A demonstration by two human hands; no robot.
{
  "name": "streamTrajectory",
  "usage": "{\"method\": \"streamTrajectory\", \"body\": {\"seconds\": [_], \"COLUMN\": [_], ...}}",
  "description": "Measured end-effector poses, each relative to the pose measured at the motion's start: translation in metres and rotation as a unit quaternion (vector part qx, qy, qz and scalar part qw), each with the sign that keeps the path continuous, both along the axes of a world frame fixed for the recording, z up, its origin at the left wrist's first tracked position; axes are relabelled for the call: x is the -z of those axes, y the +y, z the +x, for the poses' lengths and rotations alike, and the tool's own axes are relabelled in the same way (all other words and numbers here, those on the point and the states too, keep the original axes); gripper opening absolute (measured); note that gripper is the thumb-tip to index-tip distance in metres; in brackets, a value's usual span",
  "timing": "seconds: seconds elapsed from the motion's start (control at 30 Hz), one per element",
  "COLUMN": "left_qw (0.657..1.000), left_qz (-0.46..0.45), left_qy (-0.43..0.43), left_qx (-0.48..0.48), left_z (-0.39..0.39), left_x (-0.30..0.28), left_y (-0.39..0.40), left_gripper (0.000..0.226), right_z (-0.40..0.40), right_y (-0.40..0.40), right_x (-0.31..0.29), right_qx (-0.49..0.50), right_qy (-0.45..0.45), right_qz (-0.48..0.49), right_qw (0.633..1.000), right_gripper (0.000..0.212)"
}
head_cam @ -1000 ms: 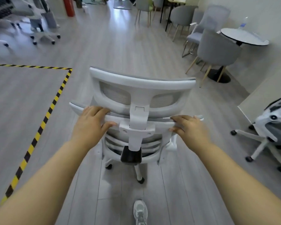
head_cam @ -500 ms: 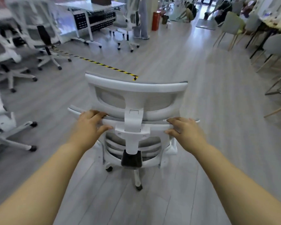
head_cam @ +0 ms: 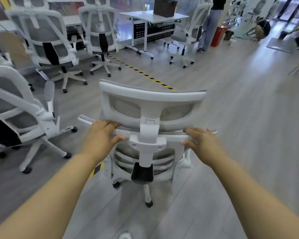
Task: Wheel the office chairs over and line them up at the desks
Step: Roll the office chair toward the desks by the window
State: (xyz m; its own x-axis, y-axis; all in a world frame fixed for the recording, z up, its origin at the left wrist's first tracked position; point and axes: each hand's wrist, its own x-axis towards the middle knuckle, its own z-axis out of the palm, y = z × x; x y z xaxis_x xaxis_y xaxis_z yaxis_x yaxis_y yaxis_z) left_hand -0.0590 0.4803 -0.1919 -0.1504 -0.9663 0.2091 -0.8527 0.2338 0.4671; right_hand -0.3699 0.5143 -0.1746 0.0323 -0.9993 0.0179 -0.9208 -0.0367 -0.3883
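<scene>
A white office chair (head_cam: 149, 107) with grey mesh back and headrest stands right in front of me, its back towards me. My left hand (head_cam: 101, 135) grips the left part of the backrest's top rail, fingers over the rail and thumb under it. My right hand (head_cam: 199, 142) grips the right part of the same rail the same way. A white desk (head_cam: 152, 17) with a brown box on it stands at the far centre. Another desk (head_cam: 71, 21) lies behind the chairs at the far left.
Several white mesh chairs crowd the left: one close by (head_cam: 19, 118), two further back (head_cam: 47, 44) (head_cam: 100, 33), another (head_cam: 188, 35) by the far desk. Yellow-black floor tape (head_cam: 141, 73) runs diagonally ahead. A person's legs (head_cam: 209, 26) and a red cabinet (head_cam: 217, 36) stand far right.
The view and the chair have swung to the left: the round table and grey chairs are gone, and the desks and white chairs now lie ahead. Both hands keep their hold.
</scene>
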Motion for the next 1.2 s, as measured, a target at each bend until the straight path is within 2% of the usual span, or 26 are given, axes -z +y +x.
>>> {"method": "streamTrajectory", "body": {"seconds": [0.27,0.5,0.7,0.97,1.2], "left_qw": [0.999,0.998,0.993,0.976,0.967], "left_qz": [0.012,-0.014,-0.008,0.039,0.061], "left_qy": [-0.015,-0.019,-0.038,-0.037,-0.013], "left_qx": [-0.035,-0.063,-0.108,-0.21,-0.247], "left_z": [0.068,0.103,0.125,0.144,0.163], "left_x": [-0.003,-0.008,-0.005,-0.001,-0.003], "left_y": [-0.106,-0.192,-0.272,-0.372,-0.45], "left_gripper": [0.047,0.043,0.046,0.051,0.053], "right_z": [0.067,0.105,0.129,0.152,0.179], "right_y": [-0.128,-0.245,-0.349,-0.493,-0.589], "right_x": [-0.003,0.002,-0.003,0.003,0.005], "right_qx": [-0.035,-0.082,-0.123,-0.209,-0.242], "right_qy": [0.007,-0.012,0.019,0.012,0.011], "right_qz": [0.008,-0.013,-0.002,-0.007,-0.011], "right_qw": [0.999,0.996,0.992,0.978,0.97], "right_gripper": [0.043,0.043,0.045,0.044,0.046]}}
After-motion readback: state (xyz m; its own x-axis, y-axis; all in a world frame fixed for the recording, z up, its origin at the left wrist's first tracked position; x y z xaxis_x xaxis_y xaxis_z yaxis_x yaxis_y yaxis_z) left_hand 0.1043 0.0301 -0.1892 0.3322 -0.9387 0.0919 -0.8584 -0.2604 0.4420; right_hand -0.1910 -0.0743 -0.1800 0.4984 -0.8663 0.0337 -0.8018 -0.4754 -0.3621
